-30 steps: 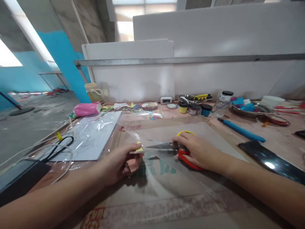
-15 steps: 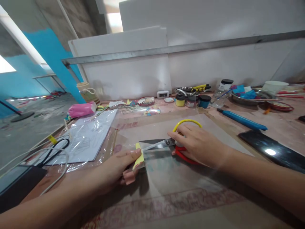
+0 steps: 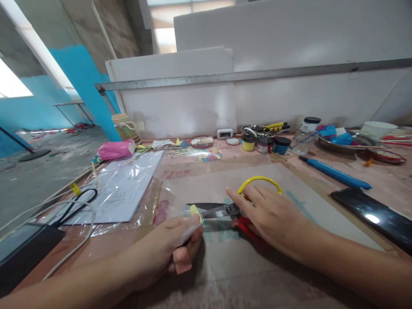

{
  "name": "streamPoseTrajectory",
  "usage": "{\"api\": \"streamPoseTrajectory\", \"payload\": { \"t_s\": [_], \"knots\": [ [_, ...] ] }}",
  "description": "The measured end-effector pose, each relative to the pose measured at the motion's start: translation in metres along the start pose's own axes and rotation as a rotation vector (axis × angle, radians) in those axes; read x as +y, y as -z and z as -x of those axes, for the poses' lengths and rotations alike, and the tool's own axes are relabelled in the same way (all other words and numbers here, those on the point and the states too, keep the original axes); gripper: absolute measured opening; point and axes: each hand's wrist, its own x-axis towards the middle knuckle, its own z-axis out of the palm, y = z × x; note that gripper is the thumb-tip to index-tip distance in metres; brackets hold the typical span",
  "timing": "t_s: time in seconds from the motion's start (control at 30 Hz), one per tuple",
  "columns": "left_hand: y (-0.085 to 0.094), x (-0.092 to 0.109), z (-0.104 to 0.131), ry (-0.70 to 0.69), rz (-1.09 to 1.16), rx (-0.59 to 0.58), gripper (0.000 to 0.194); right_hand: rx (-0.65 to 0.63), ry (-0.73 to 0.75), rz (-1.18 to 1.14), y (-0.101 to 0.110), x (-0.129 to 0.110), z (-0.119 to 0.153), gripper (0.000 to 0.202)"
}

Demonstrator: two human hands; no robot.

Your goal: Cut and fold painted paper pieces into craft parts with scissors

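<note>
My right hand (image 3: 270,210) is wrapped round the yellow and red handles of a pair of scissors (image 3: 222,210), its index finger stretched along the pivot side. The blades point left, slightly apart, toward my left hand (image 3: 180,236). That hand pinches a small yellow piece (image 3: 195,212) between thumb and fingers, right at the blades. A pinkish-orange piece (image 3: 182,260) hangs below the same fingers. Where the blades meet the yellow piece is partly hidden by my thumb.
White papers (image 3: 128,189) under clear plastic and a black box (image 3: 28,249) with cables lie left. Paint jars (image 3: 248,144), a small clock (image 3: 225,133) and a metal bowl (image 3: 350,143) stand behind. A blue pen-like tool (image 3: 337,171) and a black phone (image 3: 373,216) lie right.
The yellow piece has turned in my left hand and less of it shows. The scissors now lie more level, and the pinkish piece hangs lower. The view has shifted slightly.
</note>
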Motion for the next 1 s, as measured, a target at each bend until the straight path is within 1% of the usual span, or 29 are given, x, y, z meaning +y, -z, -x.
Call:
{"api": "streamPoseTrajectory", "payload": {
  "t_s": [0.1,0.17,0.27,0.43,0.5,0.57,0.7,0.83,0.9,1.0],
  "knots": [
    [-0.005,0.004,0.002,0.065,-0.07,0.037,0.07,-0.012,0.023,-0.048,0.004,-0.001,-0.001,0.042],
    [-0.007,-0.001,0.001,0.093,-0.089,0.022,0.071,0.022,0.064,-0.081,0.003,0.001,0.002,0.039],
    [-0.007,-0.013,-0.004,0.1,-0.067,-0.019,0.07,0.08,0.108,-0.107,0.0,0.007,0.008,0.035],
    [-0.002,-0.024,-0.005,0.061,-0.042,-0.051,0.07,0.118,0.117,-0.116,-0.005,0.012,0.012,0.037],
    [0.001,-0.026,-0.005,0.028,-0.07,-0.086,0.071,0.131,0.124,-0.133,-0.003,0.013,0.008,0.036],
    [0.003,-0.028,-0.005,0.027,-0.095,-0.112,0.072,0.131,0.127,-0.139,0.001,0.013,0.003,0.035],
    [0.004,-0.028,-0.004,0.05,-0.11,-0.107,0.068,0.138,0.143,-0.111,0.008,0.009,-0.007,0.034],
    [0.004,-0.031,-0.005,-0.013,-0.079,-0.074,0.064,0.164,0.176,-0.074,0.006,0.008,-0.006,0.037],
    [0.005,-0.034,-0.006,-0.033,-0.063,-0.088,0.063,0.178,0.183,-0.053,0.005,0.009,-0.004,0.037],
    [0.006,-0.036,-0.007,-0.02,-0.104,-0.115,0.064,0.17,0.188,-0.049,0.004,0.01,-0.002,0.035]
  ]
}}
